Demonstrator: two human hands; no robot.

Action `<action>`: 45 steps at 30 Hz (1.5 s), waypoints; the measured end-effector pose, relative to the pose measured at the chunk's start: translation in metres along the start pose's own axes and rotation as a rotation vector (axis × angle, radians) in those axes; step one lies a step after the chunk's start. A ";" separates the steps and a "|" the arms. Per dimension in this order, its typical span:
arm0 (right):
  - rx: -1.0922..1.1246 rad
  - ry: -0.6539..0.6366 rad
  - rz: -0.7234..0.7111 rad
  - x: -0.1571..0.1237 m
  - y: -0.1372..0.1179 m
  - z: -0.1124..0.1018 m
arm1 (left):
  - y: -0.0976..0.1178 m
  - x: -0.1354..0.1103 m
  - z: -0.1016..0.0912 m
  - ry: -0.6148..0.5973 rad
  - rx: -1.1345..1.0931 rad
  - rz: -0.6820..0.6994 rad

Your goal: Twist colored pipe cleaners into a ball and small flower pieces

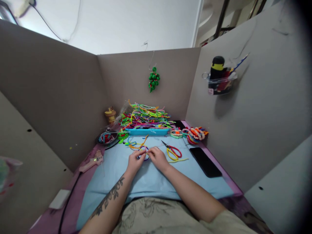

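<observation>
Close together over the blue cloth, my left hand (135,160) and my right hand (158,158) pinch a small ring of pipe cleaner (147,158), purple-blue with a bit of pink at its top. The fingertips of both hands nearly meet at the ring's upper edge and hide part of it. Just beyond my left hand lie loose orange and blue pipe cleaners (136,145). Scissors (173,153) with one red and one yellow handle lie to the right of my right hand, blades partly apart. A yellow-green pipe cleaner (179,160) lies below their handles.
At the back, a blue tray (146,132) bears a heap of colourful pipe cleaners (146,115). A phone (205,162) and woven pieces (195,135) are on the right. On the left are a pink glue gun (92,162) and a bowl (107,138). Grey panels surround the table.
</observation>
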State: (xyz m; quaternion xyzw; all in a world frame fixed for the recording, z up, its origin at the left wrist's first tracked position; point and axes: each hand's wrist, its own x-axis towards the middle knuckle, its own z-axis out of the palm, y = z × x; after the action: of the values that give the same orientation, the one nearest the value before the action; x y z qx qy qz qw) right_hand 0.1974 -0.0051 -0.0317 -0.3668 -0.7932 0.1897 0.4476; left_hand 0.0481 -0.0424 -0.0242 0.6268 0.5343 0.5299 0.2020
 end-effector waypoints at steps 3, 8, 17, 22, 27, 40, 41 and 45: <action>0.012 -0.017 0.006 0.001 0.003 0.000 | 0.000 0.001 0.001 0.016 -0.014 -0.085; -0.032 -0.032 0.044 0.005 0.017 -0.006 | -0.001 0.004 -0.002 0.107 -0.044 -0.190; -0.186 -0.079 -0.038 0.015 0.035 -0.037 | -0.014 0.011 -0.016 0.413 -0.120 -0.286; -0.311 0.017 0.000 0.018 0.040 -0.047 | -0.017 0.012 -0.019 0.431 -0.147 -0.300; -0.280 0.169 0.024 0.018 0.039 -0.052 | -0.014 0.011 -0.019 0.390 -0.167 -0.282; 0.890 0.292 0.386 0.020 0.024 -0.027 | -0.015 0.013 -0.011 0.173 -0.306 -0.311; 0.937 0.313 0.408 0.021 0.026 -0.027 | -0.015 0.013 -0.010 0.156 -0.311 -0.317; 1.083 0.351 0.508 0.024 0.031 -0.032 | -0.015 0.012 -0.009 0.082 -0.340 -0.327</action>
State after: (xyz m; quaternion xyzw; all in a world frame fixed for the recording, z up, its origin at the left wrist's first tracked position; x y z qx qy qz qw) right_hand 0.2291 0.0324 -0.0203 -0.2906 -0.3870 0.6026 0.6345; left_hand 0.0321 -0.0295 -0.0279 0.4669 0.5394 0.5977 0.3659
